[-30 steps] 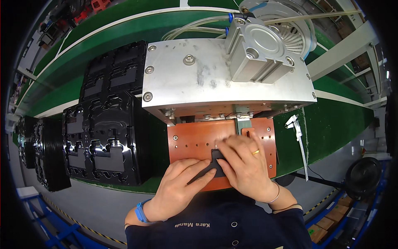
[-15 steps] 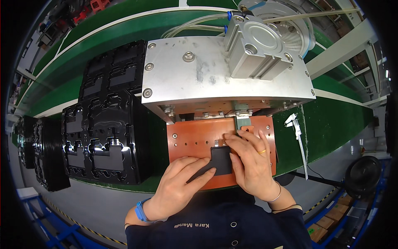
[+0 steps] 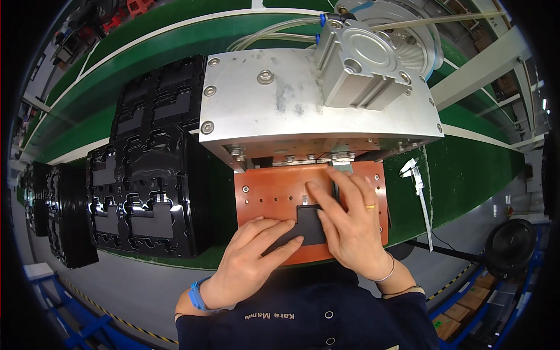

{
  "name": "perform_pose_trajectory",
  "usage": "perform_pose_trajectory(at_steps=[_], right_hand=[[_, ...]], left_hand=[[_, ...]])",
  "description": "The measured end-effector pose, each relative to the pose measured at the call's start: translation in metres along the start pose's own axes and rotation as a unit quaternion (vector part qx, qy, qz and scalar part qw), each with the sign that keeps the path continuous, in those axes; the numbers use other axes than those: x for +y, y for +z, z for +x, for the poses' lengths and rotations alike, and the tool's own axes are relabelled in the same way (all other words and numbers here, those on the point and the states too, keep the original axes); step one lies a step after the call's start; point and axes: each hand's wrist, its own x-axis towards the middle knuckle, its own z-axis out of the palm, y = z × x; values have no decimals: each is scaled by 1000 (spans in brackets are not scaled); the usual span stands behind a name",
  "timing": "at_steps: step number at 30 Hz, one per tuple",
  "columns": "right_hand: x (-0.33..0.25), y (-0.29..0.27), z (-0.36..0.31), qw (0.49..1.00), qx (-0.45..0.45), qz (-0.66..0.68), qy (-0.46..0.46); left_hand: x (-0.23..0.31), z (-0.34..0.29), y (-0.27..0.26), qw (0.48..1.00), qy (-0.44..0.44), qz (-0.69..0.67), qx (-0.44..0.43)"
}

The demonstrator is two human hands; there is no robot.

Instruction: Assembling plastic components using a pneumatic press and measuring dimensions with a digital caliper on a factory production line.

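A flat black L-shaped piece (image 3: 311,226) lies on the orange plate (image 3: 270,185), with small shiny metal tabs (image 3: 305,199) at its upper edge. My left hand (image 3: 251,252) grips the piece's left part between thumb and fingers. At its right side is my right hand (image 3: 354,224), thumb against the piece and the other fingers stretched forward over the plate, apart from one another. The index fingertip rests just beyond the tabs. Under the forward fingers, a narrow greenish block (image 3: 342,167) is partly hidden.
A metal press frame (image 3: 291,99) with an air cylinder (image 3: 367,70) stands over the plate's far edge. Stacked black plastic trays (image 3: 143,192) are at the left. A caliper (image 3: 419,192) lies on the green bench at the right.
My right hand's fingers have shifted left and forward, the index fingertip moving toward the area by the tabs. My left hand and the black piece have stayed put.
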Motion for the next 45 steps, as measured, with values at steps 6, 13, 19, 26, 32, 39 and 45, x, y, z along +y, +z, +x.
perform_pose_trajectory(at_steps=[6, 13, 19, 26, 32, 39, 45], right_hand=[[17, -3, -19, 987, 117, 106, -13], [19, -4, -32, 978, 167, 127, 2], [20, -1, -34, 986, 146, 78, -21], [18, -1, -35, 990, 133, 49, -8], [20, -1, -34, 993, 112, 46, -14], [20, -3, -35, 994, 91, 54, -18], [21, -2, -37, 995, 78, 65, -24]], left_hand=[[1, 5, -1, 1000, 4, -7, 5], [-4, 21, 2, 1000, 9, -12, 10], [-10, 32, 1, 1000, 4, 9, 8], [-15, 46, 0, 1000, -10, 8, 9], [-18, 52, 1, 999, -18, 17, 20], [-19, 55, 1, 999, -20, 14, 21], [-19, 53, 0, 1000, -24, 16, 13]])
